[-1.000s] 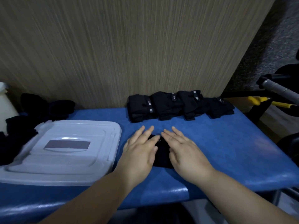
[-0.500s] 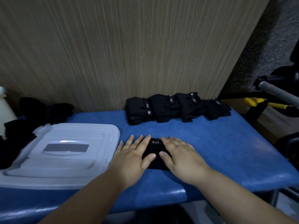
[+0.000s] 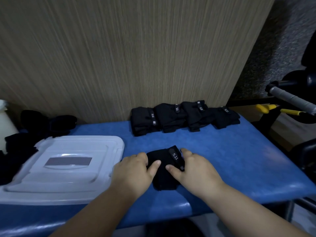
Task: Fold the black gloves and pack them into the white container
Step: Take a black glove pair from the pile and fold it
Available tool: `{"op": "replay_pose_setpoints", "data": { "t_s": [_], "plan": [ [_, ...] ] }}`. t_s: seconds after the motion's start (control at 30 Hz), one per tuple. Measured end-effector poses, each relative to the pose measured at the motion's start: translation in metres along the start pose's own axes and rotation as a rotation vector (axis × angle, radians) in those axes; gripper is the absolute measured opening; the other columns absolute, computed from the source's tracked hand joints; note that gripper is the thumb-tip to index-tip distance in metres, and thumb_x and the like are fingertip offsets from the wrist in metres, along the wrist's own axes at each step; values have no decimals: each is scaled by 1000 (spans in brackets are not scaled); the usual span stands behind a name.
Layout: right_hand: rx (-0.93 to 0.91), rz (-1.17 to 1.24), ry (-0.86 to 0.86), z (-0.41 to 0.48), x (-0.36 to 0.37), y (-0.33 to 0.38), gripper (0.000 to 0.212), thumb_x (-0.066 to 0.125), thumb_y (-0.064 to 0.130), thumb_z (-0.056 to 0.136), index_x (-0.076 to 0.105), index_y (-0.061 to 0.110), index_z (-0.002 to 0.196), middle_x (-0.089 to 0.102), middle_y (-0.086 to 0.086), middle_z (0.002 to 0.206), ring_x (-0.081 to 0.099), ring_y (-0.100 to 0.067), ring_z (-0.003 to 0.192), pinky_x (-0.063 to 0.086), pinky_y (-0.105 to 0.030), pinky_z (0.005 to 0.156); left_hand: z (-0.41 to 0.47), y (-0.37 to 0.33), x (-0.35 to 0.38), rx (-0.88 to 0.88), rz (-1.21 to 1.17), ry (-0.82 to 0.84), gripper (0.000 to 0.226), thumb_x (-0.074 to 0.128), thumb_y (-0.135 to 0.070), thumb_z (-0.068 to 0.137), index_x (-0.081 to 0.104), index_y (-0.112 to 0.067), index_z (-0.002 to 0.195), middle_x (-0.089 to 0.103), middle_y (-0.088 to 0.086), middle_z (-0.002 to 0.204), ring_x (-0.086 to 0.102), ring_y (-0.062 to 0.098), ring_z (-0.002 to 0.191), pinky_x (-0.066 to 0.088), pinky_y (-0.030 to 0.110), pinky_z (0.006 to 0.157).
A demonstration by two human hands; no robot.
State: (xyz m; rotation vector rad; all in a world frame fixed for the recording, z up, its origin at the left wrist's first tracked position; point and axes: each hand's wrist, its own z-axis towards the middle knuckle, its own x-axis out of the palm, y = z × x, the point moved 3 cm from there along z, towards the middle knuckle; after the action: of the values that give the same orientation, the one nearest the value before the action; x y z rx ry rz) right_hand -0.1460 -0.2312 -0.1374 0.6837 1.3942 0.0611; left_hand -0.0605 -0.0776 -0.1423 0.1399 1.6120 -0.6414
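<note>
Two hands on one folded glove (image 3: 163,180), lying near the front of the blue table (image 3: 222,151). Grip: left hand (image 3: 135,170) and right hand (image 3: 196,171) each curl fingers round a side, thumbs pressing on top, closed firmly, probably to stop the fold springing open. Four folded bundles (image 3: 184,117) line the wall (image 3: 153,48), seemingly staged for packing. At left the white container (image 3: 85,144) sits lidded; loose gloves (image 3: 47,124) lie behind it.

wall: wood-grain wall (image 3: 119,57); furniture: blue padded table (image 3: 239,159); floor: speckled floor (image 3: 282,40), perhaps carpet; light: dim
</note>
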Motion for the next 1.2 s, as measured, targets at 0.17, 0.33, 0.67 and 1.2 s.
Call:
{"op": "replay_pose_setpoints", "data": {
  "t_s": [0.17, 0.33, 0.67, 1.2],
  "plan": [
    [-2, 8, -31, 3, 2, -4, 46, 54, 60, 85, 53, 23, 111, 64, 4, 90, 61, -17, 86, 48, -27, 67, 1, -15, -4, -109, -347, 54, 30, 55, -53, 89, 46, -25, 94, 62, -7, 84, 58, 7, 77, 47, 25, 67],
    [74, 196, 2, 10, -2, -13, 44, 57, 62, 80, 59, 30, 111, 67, 12, 92, 63, -11, 88, 54, -33, 75, 16, -24, 2, -238, -822, 52, 30, 69, -29, 85, 42, -22, 97, 62, 0, 97, 62, 13, 84, 47, 25, 65],
    [333, 1487, 210, 24, -36, -39, 55, 73, 21, 75, 54, 8, 125, 70, -17, 111, 69, -33, 99, 58, -40, 79, 49, -93, 2, -207, -1415, 55, 32, 68, -8, 87, 44, -17, 106, 66, 9, 106, 65, 23, 99, 53, 43, 93],
    [395, 1407, -325, 60, -104, -107, 8, 59, 11, 93, 61, 11, 100, 71, -12, 95, 69, -25, 85, 57, -39, 71, 107, -190, 6, 9, -976, 10, 44, 64, -27, 91, 42, -18, 128, 63, -2, 109, 59, 14, 98, 46, 26, 84]
  ]
}}
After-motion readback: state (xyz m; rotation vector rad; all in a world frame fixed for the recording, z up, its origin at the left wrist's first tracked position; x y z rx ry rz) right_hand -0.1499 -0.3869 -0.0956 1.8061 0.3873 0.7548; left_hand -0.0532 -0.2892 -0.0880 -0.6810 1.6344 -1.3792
